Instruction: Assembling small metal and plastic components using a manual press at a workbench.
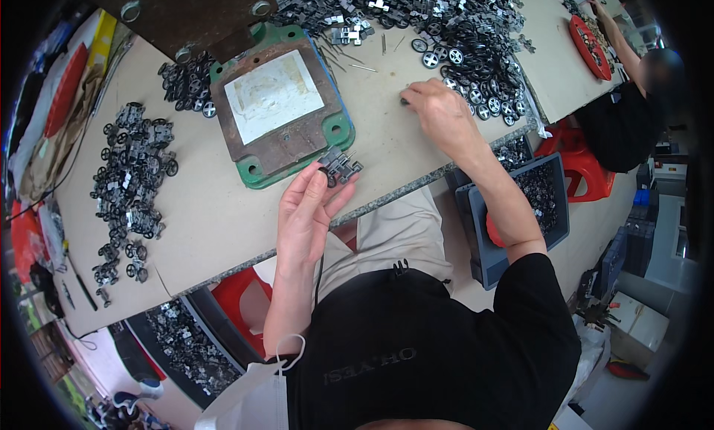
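Grasping a small grey-and-black wheeled chassis point(340, 167) between thumb and fingers of the left hand point(305, 207), just beside the green-and-brown metal base plate point(286, 143); pinching a small dark piece point(404, 100) in the right hand point(444, 116), near the heap of black spoked wheels point(477, 97)

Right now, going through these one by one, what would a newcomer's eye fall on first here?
Probably the green-edged metal base with its white pad, left of centre on the table. Next come the heap of dark wheels at upper right and the cluster of wheeled pieces at left. Near the table's front edge, the left hand holds one small wheeled piece.
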### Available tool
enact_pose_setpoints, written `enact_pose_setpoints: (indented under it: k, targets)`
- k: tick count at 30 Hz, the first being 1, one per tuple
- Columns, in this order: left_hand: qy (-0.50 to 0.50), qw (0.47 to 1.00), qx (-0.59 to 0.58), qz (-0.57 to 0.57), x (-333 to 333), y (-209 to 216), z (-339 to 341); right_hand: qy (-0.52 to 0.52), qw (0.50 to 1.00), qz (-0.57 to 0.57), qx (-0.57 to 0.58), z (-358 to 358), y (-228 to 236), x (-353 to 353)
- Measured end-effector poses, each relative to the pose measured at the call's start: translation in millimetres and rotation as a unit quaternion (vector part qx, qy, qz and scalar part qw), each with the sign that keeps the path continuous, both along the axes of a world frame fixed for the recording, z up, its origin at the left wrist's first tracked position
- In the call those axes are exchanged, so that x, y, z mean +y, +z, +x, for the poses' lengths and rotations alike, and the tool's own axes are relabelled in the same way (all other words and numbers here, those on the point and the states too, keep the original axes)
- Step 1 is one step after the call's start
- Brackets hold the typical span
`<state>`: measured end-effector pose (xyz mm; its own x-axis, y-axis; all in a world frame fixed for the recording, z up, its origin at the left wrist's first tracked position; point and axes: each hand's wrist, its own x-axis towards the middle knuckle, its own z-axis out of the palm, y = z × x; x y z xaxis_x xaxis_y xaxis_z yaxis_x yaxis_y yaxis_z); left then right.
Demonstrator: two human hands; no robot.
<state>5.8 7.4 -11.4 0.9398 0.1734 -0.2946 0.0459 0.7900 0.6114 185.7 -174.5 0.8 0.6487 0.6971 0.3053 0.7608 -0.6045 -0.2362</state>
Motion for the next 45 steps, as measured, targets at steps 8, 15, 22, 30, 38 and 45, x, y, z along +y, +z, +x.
enact_pose_setpoints:
  k: [8, 15, 22, 30, 38, 45]
  targets:
    - [-0.013, 1.0, -0.018, -0.002, -0.2, 0.6, -0.1, 0.063, 0.991, -0.078, -0.087, -18.8, 10.8, 5.9]
    - [-0.011, 1.0, -0.014, -0.006, 0.1, -2.4, -1.5, 0.076, 0.994, -0.078, -0.025, -18.0, 20.4, 8.9]
    - [-0.015, 1.0, -0.011, 0.0, 1.3, -2.2, -2.3, 0.158, 0.983, -0.012, 0.092, -17.8, 31.3, 12.7]
    - [-0.01, 1.0, -0.009, 0.0, -0.1, 0.0, -4.0, 0.195, 0.974, -0.043, 0.106, -18.4, 25.1, 18.0]
    - [-0.015, 1.0, 0.006, 0.02, -3.1, 3.2, -1.6, 0.164, 0.735, 0.27, 0.601, -40.1, 16.0, 17.9]
    - [-0.011, 1.0, 0.016, 0.019, -3.3, 1.8, -1.7, 0.157, 0.697, 0.272, 0.644, -42.8, 13.5, 21.0]
